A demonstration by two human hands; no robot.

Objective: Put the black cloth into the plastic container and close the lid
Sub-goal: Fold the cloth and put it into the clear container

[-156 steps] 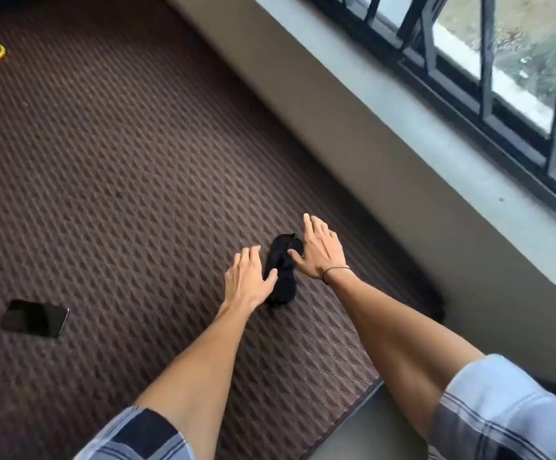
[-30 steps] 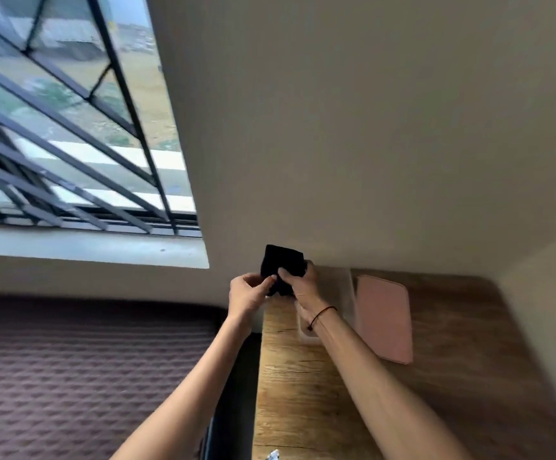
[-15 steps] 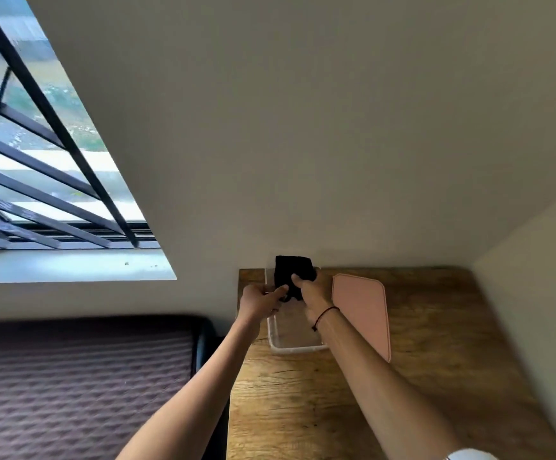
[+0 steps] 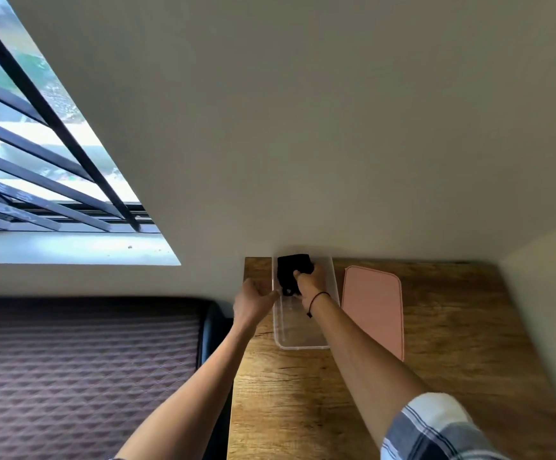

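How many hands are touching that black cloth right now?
1. The right hand grips the black cloth over the far end of the clear plastic container. The left hand sits at the container's left wall, apart from the cloth.

Both bare forearms extend toward 12 o'clock. The right hand (image 4: 309, 281), a dark cord around its wrist, is curled with fingers pinched closed on the black cloth (image 4: 292, 269). The left hand (image 4: 252, 301), at its 9 o'clock, is loosely cupped, thumb pointing toward 3 o'clock.
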